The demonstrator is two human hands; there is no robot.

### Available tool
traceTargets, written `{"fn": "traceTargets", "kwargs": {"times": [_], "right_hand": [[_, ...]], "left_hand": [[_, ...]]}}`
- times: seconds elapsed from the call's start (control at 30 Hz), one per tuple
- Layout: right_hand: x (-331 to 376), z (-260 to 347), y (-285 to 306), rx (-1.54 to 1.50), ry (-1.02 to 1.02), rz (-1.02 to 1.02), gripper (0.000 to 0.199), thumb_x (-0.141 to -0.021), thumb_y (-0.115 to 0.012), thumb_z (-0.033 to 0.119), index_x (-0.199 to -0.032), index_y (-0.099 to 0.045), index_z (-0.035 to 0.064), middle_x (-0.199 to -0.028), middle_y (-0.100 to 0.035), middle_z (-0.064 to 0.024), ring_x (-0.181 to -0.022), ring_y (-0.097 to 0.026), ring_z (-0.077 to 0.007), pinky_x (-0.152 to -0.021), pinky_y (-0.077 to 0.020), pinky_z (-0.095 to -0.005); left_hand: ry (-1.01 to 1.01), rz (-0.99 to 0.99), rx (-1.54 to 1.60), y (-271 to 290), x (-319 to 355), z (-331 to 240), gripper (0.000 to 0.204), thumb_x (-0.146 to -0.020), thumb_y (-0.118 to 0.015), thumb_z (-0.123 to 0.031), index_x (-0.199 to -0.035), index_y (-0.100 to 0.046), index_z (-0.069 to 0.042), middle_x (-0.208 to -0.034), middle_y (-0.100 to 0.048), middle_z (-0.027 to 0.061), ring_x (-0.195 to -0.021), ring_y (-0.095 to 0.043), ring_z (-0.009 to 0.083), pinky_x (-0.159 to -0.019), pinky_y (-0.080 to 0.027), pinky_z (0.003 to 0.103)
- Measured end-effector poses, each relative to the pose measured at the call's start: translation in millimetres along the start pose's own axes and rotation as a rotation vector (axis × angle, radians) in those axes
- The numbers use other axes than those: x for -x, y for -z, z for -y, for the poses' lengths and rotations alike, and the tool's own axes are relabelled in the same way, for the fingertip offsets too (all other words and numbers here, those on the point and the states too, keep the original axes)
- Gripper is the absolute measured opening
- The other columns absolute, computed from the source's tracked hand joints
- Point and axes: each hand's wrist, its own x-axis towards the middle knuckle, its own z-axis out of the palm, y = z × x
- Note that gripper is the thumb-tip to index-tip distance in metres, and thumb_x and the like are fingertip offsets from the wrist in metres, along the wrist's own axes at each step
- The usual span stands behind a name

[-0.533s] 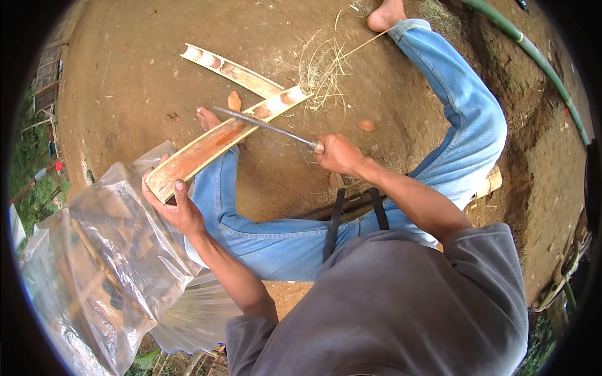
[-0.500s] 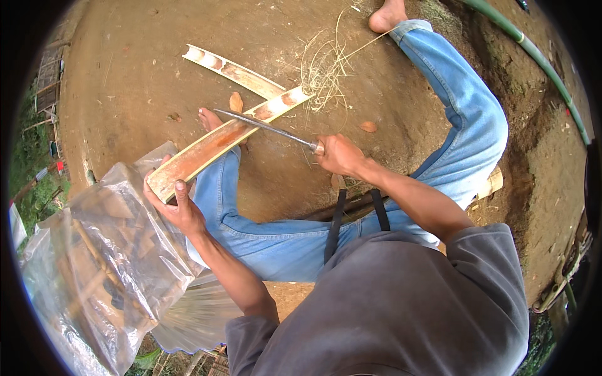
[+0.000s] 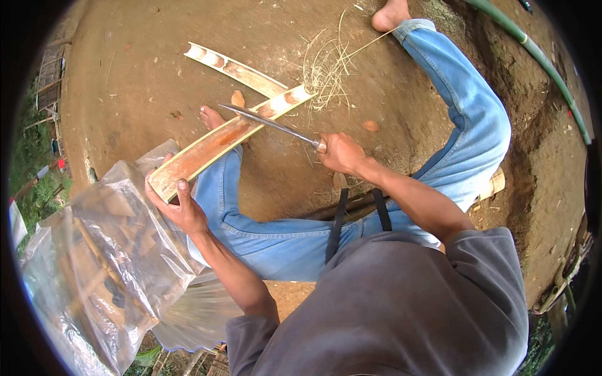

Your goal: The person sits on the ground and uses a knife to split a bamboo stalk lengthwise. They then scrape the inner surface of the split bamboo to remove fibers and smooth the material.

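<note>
My left hand [image 3: 185, 210] grips the near end of a split bamboo half [image 3: 197, 156], thumb on one edge and fingers around the other side. The piece slants away to the upper right with its hollow inner face up. In my right hand [image 3: 342, 153] is the handle of a long-bladed knife [image 3: 276, 125], its blade lying across the bamboo about two thirds of the way along. Beneath the far part, a second split bamboo half [image 3: 235, 72] crosses on the ground. Thin bamboo shavings [image 3: 329, 72] lie tangled beside the far end.
A clear plastic sheet [image 3: 106, 263] covers things at my left. My bare feet and jeans-clad legs [image 3: 464, 119] frame the dirt ground [image 3: 132, 81]. A green bamboo pole [image 3: 539, 53] runs along the upper right. Dry leaves [image 3: 370, 126] lie about.
The knife blade has turned slightly, showing more of its flat side, and its tip has shifted a little to the right. Both hands keep their holds on the bamboo and the knife.
</note>
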Motion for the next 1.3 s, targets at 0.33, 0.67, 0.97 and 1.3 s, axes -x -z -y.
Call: {"fn": "traceTargets", "kwargs": {"times": [0.33, 0.67, 0.97, 1.3], "right_hand": [[1.1, 3.9, -0.6, -0.017, 0.022, 0.104, 0.016, -0.084, -0.058, 0.010, -0.096, -0.065, 0.0018, -0.073, -0.065, -0.0214, -0.061, -0.063, -0.0344, -0.058, -0.0526, -0.0460], [12.3, 18.1, 11.8, 0.045, 0.028, 0.159, 0.017, -0.087, -0.060, 0.018, -0.091, -0.068, 0.0030, -0.074, -0.067, -0.0206, -0.062, -0.067, -0.0323, -0.062, -0.0549, -0.0468], [0.9, 7.8, 3.2, 0.014, -0.008, 0.071, 0.018, -0.086, -0.060, 0.016, -0.092, -0.067, 0.0016, -0.081, -0.069, -0.0250, -0.073, -0.068, -0.0399, -0.067, -0.0545, -0.0484], [-22.1, -25.7, -7.1, 0.017, -0.023, -0.044, 0.024, -0.089, -0.060, 0.021, -0.095, -0.070, 0.0001, -0.081, -0.068, -0.0256, -0.074, -0.068, -0.0392, -0.068, -0.0539, -0.0480]], "left_hand": [[-0.005, 0.003, -0.023, -1.6, 2.1, -0.9, 0.075, -0.087, -0.075, -0.025, -0.141, -0.029, -0.004, -0.135, -0.050, 0.0306, -0.123, -0.055, 0.0355, -0.094, -0.056, 0.045], [-0.038, -0.001, -0.022, 0.7, 0.2, 0.8, 0.077, -0.086, -0.076, -0.027, -0.141, -0.029, -0.004, -0.135, -0.051, 0.0302, -0.123, -0.055, 0.0352, -0.095, -0.055, 0.044], [-0.055, 0.020, -0.046, -6.1, 5.3, -5.6, 0.077, -0.086, -0.076, -0.032, -0.140, -0.030, -0.004, -0.134, -0.051, 0.0301, -0.122, -0.055, 0.0349, -0.102, -0.048, 0.046], [-0.058, 0.014, -0.051, -4.1, 5.8, -1.7, 0.079, -0.084, -0.078, -0.034, -0.139, -0.030, -0.004, -0.134, -0.051, 0.0297, -0.122, -0.054, 0.0344, -0.102, -0.049, 0.046]]}}
